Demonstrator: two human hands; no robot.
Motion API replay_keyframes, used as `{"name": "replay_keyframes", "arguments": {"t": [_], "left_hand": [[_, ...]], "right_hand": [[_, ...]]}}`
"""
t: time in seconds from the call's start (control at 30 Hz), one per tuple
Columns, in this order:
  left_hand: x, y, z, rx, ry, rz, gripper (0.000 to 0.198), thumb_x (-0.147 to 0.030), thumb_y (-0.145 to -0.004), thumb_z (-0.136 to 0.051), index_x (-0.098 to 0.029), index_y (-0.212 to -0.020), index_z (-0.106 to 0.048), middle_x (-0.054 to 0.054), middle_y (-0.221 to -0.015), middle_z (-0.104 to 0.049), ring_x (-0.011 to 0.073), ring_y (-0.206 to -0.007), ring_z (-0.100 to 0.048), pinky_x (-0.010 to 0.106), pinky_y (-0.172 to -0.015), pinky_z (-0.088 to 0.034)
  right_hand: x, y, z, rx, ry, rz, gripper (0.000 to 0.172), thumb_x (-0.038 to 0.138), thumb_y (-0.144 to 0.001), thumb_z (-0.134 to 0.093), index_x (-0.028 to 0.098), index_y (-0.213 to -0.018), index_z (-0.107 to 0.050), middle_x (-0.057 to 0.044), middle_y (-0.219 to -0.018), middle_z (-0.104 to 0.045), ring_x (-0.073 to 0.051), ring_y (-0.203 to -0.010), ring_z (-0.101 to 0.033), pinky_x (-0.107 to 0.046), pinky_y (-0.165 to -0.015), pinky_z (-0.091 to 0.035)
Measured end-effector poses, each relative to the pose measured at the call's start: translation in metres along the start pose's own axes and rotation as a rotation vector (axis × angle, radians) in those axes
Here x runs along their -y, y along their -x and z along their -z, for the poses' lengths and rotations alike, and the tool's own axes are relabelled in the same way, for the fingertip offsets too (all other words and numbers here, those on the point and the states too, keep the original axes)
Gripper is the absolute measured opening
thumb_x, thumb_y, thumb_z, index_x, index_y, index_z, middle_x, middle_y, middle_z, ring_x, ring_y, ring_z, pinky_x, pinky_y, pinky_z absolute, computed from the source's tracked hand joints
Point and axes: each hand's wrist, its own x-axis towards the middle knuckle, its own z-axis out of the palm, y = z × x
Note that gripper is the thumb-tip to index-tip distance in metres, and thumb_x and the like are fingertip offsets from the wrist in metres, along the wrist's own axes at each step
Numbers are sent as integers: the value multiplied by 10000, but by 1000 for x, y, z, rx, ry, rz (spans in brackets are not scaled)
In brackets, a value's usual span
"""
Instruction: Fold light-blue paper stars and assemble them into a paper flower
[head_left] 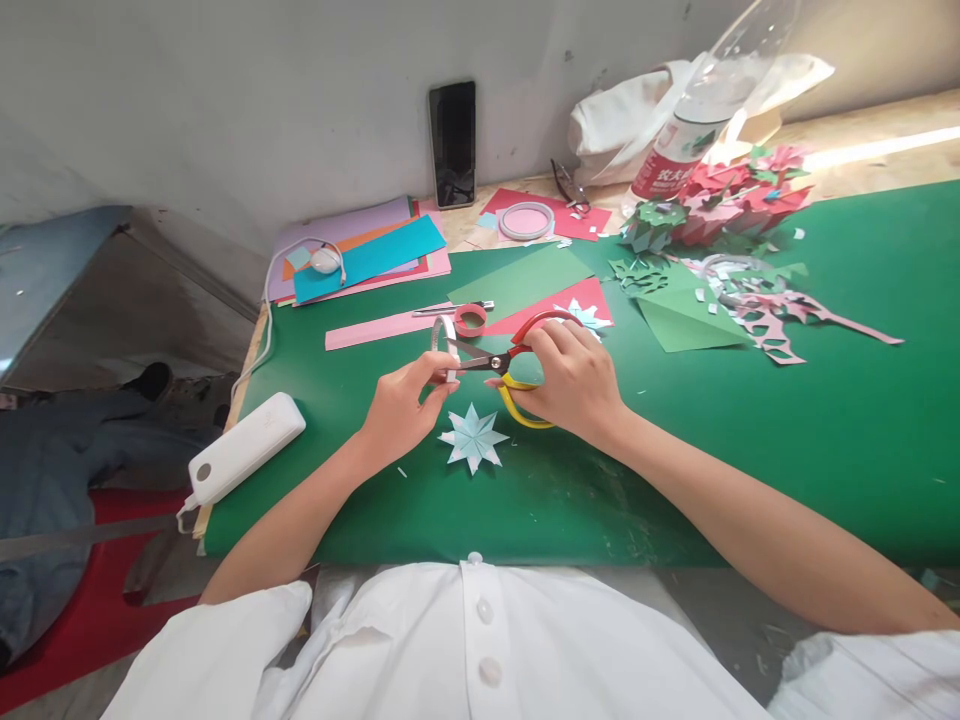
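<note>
My left hand [403,408] pinches a roll of white tape [442,333], held up on its edge above the green table cover. In my right hand [576,377] are scissors [519,375] with one red and one yellow handle loop. Their blades are parted and reach to the tape at my left fingertips. Whether the blades touch a strip of tape I cannot tell. Just below my hands lies a light blue folded paper star [473,439] with several points. A second blue star [585,316] is partly hidden behind my right hand.
A white power bank [246,449] with a cable lies at the left edge. Coloured paper sheets [371,262], a pink tape roll [471,319] and a phone [453,145] are farther back. At the right stand a plastic bottle [679,150], paper flowers [720,205] and cut paper scraps [776,320].
</note>
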Motion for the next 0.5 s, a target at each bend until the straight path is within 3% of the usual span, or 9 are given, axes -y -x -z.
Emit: {"name": "replay_keyframes", "arguments": {"t": [0.23,0.5], "left_hand": [[1,-2,0,-22,0,-62,85,-202,-925,-570,-225,-1005,-585,-5,-905,-727,123,-823,-730,214,-739,-559],[-2,-2,2,-1,81,52,102,-218,-914,-587,-232,-1015,-592,-14,-942,-738,134,-846,-752,230,-760,-588]], "right_hand": [[3,0,5,-47,36,-24,319,521,-847,-642,204,-869,-620,-69,-822,-671,-217,-775,-579,-320,-670,-406],[4,-1,3,-39,55,-67,332,532,-835,-645,201,-837,-657,-55,-793,-698,-199,-727,-599,-308,-604,-364]]}}
